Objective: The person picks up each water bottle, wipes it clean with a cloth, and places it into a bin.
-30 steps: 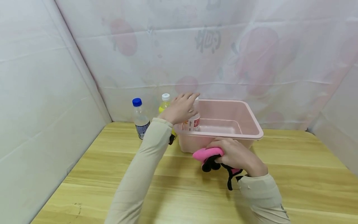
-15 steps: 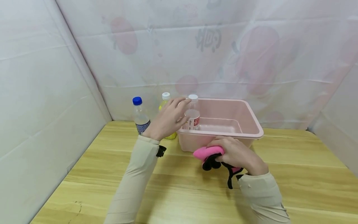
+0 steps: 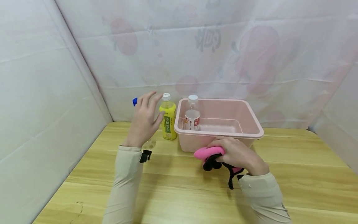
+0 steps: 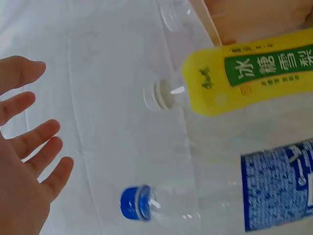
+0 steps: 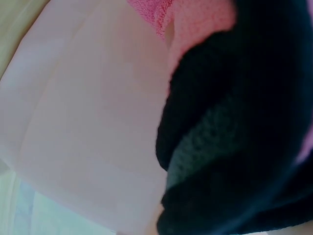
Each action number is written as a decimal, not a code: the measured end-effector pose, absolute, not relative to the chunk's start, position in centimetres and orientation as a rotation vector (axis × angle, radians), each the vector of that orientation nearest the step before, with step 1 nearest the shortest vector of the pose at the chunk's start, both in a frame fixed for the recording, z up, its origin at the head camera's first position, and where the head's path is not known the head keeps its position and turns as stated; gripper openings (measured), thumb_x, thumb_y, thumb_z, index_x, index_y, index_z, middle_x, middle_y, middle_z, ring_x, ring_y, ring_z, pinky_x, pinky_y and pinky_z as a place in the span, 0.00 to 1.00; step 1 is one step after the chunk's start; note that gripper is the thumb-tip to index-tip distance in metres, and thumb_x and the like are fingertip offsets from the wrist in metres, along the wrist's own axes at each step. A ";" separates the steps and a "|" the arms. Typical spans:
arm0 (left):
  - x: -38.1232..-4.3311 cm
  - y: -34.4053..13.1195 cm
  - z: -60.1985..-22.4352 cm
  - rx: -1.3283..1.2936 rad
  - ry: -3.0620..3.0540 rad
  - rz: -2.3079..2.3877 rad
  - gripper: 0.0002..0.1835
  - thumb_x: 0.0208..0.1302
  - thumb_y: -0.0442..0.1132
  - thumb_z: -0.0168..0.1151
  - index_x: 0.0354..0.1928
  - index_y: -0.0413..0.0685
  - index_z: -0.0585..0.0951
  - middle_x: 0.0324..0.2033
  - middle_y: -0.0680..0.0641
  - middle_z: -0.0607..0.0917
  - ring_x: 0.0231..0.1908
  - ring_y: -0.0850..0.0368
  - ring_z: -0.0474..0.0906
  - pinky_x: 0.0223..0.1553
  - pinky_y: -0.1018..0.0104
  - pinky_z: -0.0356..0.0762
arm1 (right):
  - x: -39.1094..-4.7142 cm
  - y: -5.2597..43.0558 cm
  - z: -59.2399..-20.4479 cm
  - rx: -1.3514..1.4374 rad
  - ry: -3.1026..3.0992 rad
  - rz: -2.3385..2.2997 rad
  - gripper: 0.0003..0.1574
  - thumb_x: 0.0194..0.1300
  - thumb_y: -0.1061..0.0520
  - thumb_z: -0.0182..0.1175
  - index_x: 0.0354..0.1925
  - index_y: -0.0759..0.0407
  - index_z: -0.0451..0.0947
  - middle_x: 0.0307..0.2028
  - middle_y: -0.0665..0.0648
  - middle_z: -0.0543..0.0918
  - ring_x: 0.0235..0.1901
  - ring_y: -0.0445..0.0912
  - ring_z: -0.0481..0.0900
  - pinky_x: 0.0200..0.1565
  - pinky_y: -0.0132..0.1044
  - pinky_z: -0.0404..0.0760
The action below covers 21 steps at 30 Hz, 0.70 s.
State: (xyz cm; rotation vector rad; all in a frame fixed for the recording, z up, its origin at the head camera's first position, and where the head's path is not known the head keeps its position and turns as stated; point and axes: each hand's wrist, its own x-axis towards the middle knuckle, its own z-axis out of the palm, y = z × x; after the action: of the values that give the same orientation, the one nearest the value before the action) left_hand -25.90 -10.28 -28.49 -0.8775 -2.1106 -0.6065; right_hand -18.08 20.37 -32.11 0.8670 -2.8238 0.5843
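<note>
My left hand point(image 3: 142, 124) is raised in front of the blue-capped bottle point(image 3: 135, 101), its fingers spread and holding nothing. In the head view it hides most of that bottle; the left wrist view shows the clear neck and blue label point(image 4: 276, 188). Just right of my fingers stands a yellow-labelled drink bottle point(image 3: 168, 123) with a white cap. My right hand point(image 3: 235, 155) grips a pink and black plush toy point(image 3: 207, 153) by the front of the pink plastic bin point(image 3: 218, 135). Black straps hang from the toy, and its dark fabric point(image 5: 210, 137) fills much of the right wrist view.
A clear bottle point(image 3: 192, 119) with a white cap and a red-and-white label stands inside the bin, at its left end. Pale printed cloth point(image 3: 167, 46) hangs behind and at both sides of the wooden table point(image 3: 179, 193).
My left hand has moved left and slightly down, from over the bin's left end past the yellow bottle to the blue-capped one. My right hand keeps its grip on the plush toy.
</note>
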 end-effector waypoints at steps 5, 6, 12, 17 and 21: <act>-26.0 -12.3 -29.3 -0.786 -2.084 -0.684 0.32 0.66 0.29 0.64 0.70 0.34 0.64 0.68 0.30 0.65 0.64 0.32 0.59 0.65 0.40 0.63 | -18.1 20.2 -32.1 0.876 -2.828 0.584 0.24 0.48 0.68 0.74 0.44 0.51 0.88 0.43 0.47 0.85 0.43 0.48 0.81 0.48 0.49 0.80; -25.9 -12.6 -29.5 -0.760 -2.083 -0.697 0.33 0.66 0.29 0.64 0.70 0.34 0.64 0.68 0.30 0.64 0.65 0.32 0.58 0.65 0.40 0.63 | -18.2 20.1 -32.1 0.882 -2.830 0.587 0.24 0.48 0.68 0.74 0.45 0.51 0.88 0.44 0.47 0.85 0.43 0.48 0.81 0.48 0.49 0.80; -26.1 -14.4 -30.8 -0.627 -2.122 -0.725 0.34 0.68 0.31 0.64 0.72 0.34 0.62 0.69 0.30 0.61 0.67 0.32 0.56 0.65 0.39 0.65 | -18.5 19.8 -32.1 0.897 -2.838 0.609 0.24 0.48 0.68 0.74 0.44 0.51 0.88 0.44 0.48 0.85 0.43 0.47 0.81 0.48 0.49 0.80; -26.5 -15.6 -31.9 -0.560 -2.154 -0.742 0.34 0.68 0.30 0.64 0.71 0.34 0.61 0.69 0.30 0.61 0.67 0.32 0.56 0.63 0.38 0.68 | -18.5 19.7 -32.2 0.897 -2.837 0.608 0.23 0.48 0.68 0.74 0.45 0.52 0.88 0.44 0.48 0.85 0.44 0.48 0.81 0.49 0.49 0.80; -26.5 -16.5 -32.4 -0.525 -2.160 -0.754 0.35 0.67 0.30 0.65 0.72 0.34 0.61 0.69 0.29 0.61 0.66 0.32 0.57 0.60 0.38 0.70 | -18.5 19.7 -32.2 0.896 -2.838 0.602 0.24 0.49 0.67 0.74 0.45 0.52 0.88 0.45 0.48 0.85 0.44 0.49 0.81 0.49 0.50 0.80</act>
State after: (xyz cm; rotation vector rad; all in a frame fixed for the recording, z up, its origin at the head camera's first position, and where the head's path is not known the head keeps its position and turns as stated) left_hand -26.54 -16.46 -32.42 -0.5249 -2.1598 -0.7537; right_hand -18.52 19.67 -32.16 0.8960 -2.8382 0.6023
